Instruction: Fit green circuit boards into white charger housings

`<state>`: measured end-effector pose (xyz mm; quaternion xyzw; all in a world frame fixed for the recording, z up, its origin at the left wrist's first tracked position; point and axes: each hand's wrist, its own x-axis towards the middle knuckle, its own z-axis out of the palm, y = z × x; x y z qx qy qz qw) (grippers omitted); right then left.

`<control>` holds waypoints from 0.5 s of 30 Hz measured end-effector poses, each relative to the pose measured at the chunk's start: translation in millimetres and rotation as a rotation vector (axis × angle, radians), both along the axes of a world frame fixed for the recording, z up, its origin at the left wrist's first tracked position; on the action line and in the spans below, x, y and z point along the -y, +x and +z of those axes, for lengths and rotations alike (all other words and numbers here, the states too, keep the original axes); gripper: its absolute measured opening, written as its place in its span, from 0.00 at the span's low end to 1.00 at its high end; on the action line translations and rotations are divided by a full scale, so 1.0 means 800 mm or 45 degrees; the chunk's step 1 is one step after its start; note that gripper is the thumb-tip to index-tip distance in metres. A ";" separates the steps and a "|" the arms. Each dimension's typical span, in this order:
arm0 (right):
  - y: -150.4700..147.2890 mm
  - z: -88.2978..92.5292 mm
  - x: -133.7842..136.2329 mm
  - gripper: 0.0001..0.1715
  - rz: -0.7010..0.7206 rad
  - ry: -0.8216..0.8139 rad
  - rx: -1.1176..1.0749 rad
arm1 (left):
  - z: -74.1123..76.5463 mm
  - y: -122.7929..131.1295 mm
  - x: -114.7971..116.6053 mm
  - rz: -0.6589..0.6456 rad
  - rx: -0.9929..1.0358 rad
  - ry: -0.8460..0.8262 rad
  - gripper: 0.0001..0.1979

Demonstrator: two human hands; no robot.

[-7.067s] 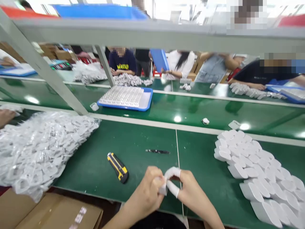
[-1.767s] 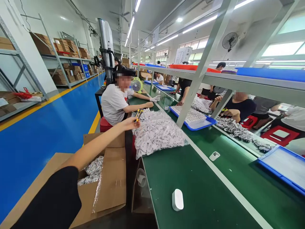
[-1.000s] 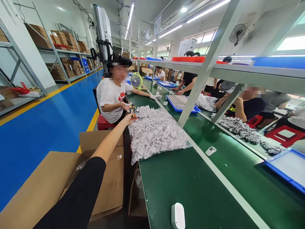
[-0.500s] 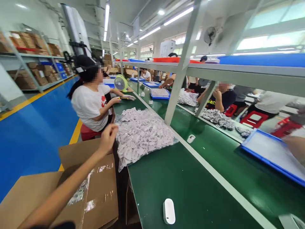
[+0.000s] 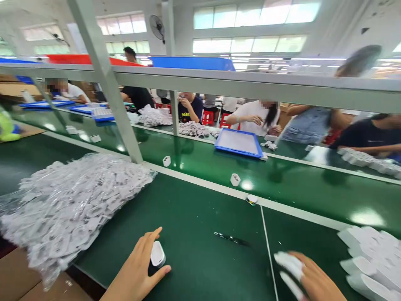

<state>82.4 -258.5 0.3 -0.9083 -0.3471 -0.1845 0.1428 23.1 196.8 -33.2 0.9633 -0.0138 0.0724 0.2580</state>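
Left hand point(image 5: 138, 267) cups a white plug-shaped block point(image 5: 157, 254) on the green workbench point(image 5: 200, 259), thumb along one side and fingers curled round the other, a narrow grip. The block looks like a charger casing, though the fingers and the blur make that hard to swear to. Right hand point(image 5: 315, 278) sits at 4 o'clock, cut off by the frame's edge, fingers loosely apart and holding nothing visible (two of them wear white finger cots point(image 5: 290, 263)). Just beyond it, a heap of white moulded pieces point(image 5: 372, 261) lies at the bench's right end. A clear bag stuffed with white parts point(image 5: 72, 209) lies at 9 o'clock from the left hand, well apart from it. Black tweezers point(image 5: 232, 238) lie at 2 o'clock from the block. Across the bench, a person in a white shirt point(image 5: 255, 118) sits past a blue tray point(image 5: 238, 143).
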 end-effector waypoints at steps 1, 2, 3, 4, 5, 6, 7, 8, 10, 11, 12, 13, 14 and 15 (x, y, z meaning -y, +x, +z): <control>0.018 0.012 -0.007 0.19 -0.130 -0.048 -0.101 | -0.006 0.001 -0.003 0.028 -0.007 -0.020 0.30; 0.038 0.022 -0.017 0.21 -0.303 -0.084 -0.243 | -0.011 0.001 -0.006 0.057 -0.014 -0.041 0.29; 0.062 0.030 -0.027 0.23 -0.413 -0.100 -0.290 | -0.015 0.001 -0.009 0.083 -0.022 -0.066 0.28; 0.086 0.036 -0.039 0.24 -0.493 -0.106 -0.309 | -0.016 0.001 -0.010 0.097 -0.035 -0.099 0.27; 0.111 0.038 -0.050 0.26 -0.571 -0.117 -0.334 | -0.015 0.001 -0.010 0.112 -0.051 -0.140 0.26; 0.134 0.038 -0.061 0.26 -0.630 -0.136 -0.366 | -0.012 0.001 -0.008 0.125 -0.067 -0.190 0.25; 0.153 0.036 -0.072 0.24 -0.668 -0.163 -0.400 | -0.007 0.002 -0.005 0.150 -0.078 -0.254 0.25; 0.168 0.034 -0.081 0.20 -0.686 -0.192 -0.423 | 0.000 0.003 0.000 0.183 -0.081 -0.340 0.25; 0.185 0.032 -0.098 0.12 -0.685 -0.251 -0.443 | 0.022 0.008 0.012 0.209 -0.103 -0.580 0.24; 0.187 0.032 -0.106 0.09 -0.676 -0.277 -0.438 | 0.036 0.013 0.021 0.178 -0.145 -0.713 0.23; 0.185 0.033 -0.112 0.08 -0.669 -0.299 -0.425 | 0.053 0.019 0.030 0.112 -0.192 -0.832 0.23; 0.180 0.034 -0.118 0.09 -0.666 -0.318 -0.404 | 0.071 0.026 0.041 0.028 -0.249 -0.913 0.22; 0.172 0.034 -0.123 0.10 -0.668 -0.332 -0.378 | 0.092 0.034 0.054 -0.072 -0.299 -0.941 0.22; 0.164 0.033 -0.127 0.10 -0.671 -0.343 -0.348 | 0.114 0.044 0.068 -0.176 -0.279 -0.920 0.23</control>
